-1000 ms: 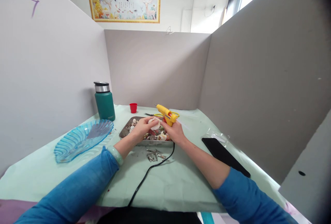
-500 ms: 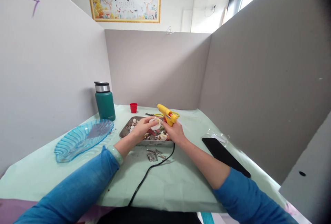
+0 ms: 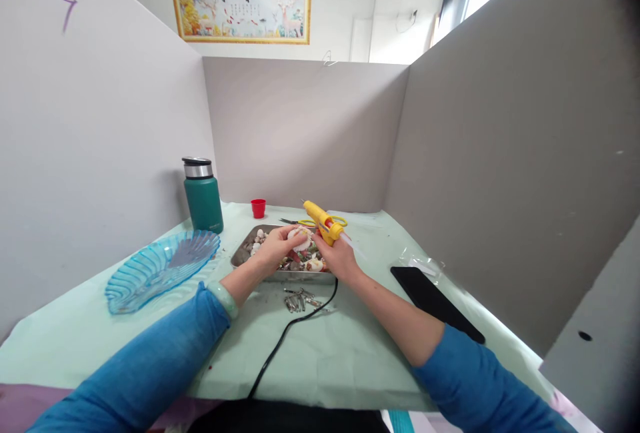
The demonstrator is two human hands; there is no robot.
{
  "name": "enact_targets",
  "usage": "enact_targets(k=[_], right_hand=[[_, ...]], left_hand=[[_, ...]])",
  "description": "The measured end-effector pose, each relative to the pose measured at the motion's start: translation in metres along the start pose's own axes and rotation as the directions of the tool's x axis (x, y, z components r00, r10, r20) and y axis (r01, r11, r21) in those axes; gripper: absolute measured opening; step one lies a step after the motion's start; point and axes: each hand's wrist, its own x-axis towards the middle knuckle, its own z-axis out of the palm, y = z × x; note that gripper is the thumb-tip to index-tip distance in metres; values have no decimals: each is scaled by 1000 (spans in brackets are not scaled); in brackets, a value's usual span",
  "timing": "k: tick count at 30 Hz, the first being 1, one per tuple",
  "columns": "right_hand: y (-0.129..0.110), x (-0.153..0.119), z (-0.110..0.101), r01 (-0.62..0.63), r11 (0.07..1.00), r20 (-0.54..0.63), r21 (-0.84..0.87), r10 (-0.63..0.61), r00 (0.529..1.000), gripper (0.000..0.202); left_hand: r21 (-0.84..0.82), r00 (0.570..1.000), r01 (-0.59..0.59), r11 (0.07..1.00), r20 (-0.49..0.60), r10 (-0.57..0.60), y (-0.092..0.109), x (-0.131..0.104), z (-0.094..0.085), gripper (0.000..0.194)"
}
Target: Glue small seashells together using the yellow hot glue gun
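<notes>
Above a metal tray (image 3: pixel 285 276) of shells and small stones, my left hand (image 3: pixel 273 250) is closed on a whitish shell piece (image 3: pixel 299 238). My right hand (image 3: pixel 341 256) wraps round the handle of a yellow glue gun (image 3: pixel 323 220), whose nozzle points up and to the left. The fingertips of my right hand are close to the shell piece; whether they touch it is too small to tell. A black cord (image 3: pixel 287 328) runs from below my right hand to the table's front edge. Small metal clips (image 3: pixel 299 300) lie just in front of the tray.
On the left are a blue shell-shaped dish (image 3: pixel 163 270) and a green bottle (image 3: pixel 203 200). Behind the tray stand a red cup (image 3: pixel 258 208) and yellow-handled scissors (image 3: pixel 307 223). A black flat object (image 3: pixel 435 303) and a clear plastic bag (image 3: pixel 423 264) lie right. Grey partitions enclose the table.
The shell piece has turned slightly in my left hand's fingers. Both hands and the glue gun stay in nearly the same place.
</notes>
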Motion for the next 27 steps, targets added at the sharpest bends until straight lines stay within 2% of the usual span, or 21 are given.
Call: enact_targets(k=[11, 27], right_hand=[[0, -1, -1, 32, 999, -10, -43, -33, 999, 28], [0, -2, 0, 47, 999, -26, -7, -47, 999, 29]], left_hand=[[-9, 1000, 4, 1000, -16, -5, 1, 0, 1, 43], [-2, 1000, -8, 1000, -19, 8, -1, 0, 1, 41]])
